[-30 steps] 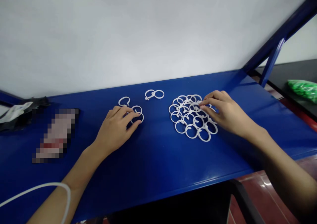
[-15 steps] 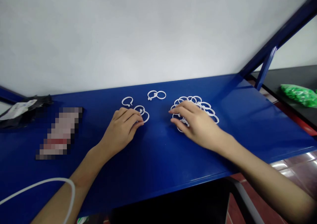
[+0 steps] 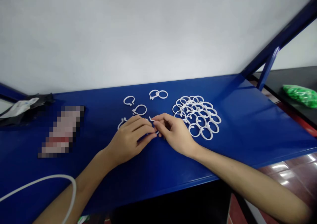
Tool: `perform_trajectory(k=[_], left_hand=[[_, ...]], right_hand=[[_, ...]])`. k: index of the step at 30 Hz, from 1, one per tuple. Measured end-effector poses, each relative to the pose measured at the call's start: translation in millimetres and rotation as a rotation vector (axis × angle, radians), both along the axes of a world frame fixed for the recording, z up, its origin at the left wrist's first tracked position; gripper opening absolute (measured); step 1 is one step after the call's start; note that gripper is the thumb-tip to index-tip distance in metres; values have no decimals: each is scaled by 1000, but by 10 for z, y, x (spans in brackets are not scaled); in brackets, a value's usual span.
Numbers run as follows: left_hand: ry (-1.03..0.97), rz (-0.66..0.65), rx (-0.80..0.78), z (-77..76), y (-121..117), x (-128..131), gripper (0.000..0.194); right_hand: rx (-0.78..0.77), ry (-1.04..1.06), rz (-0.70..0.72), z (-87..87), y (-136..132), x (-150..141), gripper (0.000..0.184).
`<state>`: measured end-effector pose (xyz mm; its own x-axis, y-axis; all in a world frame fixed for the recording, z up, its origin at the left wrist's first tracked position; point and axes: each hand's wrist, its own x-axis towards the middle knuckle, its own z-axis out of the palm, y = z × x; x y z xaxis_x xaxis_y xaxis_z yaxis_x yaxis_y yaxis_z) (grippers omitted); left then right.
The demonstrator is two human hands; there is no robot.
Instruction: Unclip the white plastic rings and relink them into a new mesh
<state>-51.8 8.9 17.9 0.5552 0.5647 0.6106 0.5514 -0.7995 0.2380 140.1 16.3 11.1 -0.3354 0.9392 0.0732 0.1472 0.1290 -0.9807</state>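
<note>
My left hand (image 3: 132,136) and my right hand (image 3: 174,131) meet low over the blue table, fingertips almost touching. Between them they pinch a white plastic ring (image 3: 152,119), mostly covered by my fingers. To the right of my right hand lies a spread of several overlapping white rings (image 3: 201,121), each with small knobs at its ends. Just beyond my left hand lies a single ring (image 3: 141,110), and another ring (image 3: 119,123) is partly hidden behind it.
Farther back lie an open ring (image 3: 128,100) and a linked or overlapping pair of rings (image 3: 162,94). A blurred-out flat item (image 3: 63,131) and a black bag (image 3: 29,106) sit at left. A white cable (image 3: 44,177) crosses in front. Green bagged goods (image 3: 300,95) lie at right.
My right hand has moved left from the spread of rings to my left hand, and both now pinch one ring. One ring lies farther left behind my left hand.
</note>
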Motion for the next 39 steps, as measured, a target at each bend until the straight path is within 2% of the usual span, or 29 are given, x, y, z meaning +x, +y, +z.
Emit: perform_trajectory(k=[3,5,8,12,21,26,31,34,39], left_hand=[[-212,188,-38,33,-14,-7,5],[-306,282,-191,39,-19,-12,9],[-422,317,-476,25,-24,0,15],[-598,268,-665,-20,-27,35,18],[-776,158,-716,-235,-30,55,10],[-803,43,-751,-216,-25,22,8],[-791,-22,-695,-142,-39,7,9],[-797,-48,-686,-132,-47,19,10],[-723,-30,-679,-65,-70,48,3]], right_hand=[[49,21,-6,24,-66,15,18],[75,28,-17,38,-100,13,18],[96,39,-25,37,-124,9,19],[132,34,-35,32,-116,15,20],[359,-74,-20,-16,-145,55,14],[450,-69,0,55,-192,67,12],[439,-45,-21,126,-206,68,10],[382,-52,-3,120,-201,73,10],[320,-50,51,97,-196,83,14]])
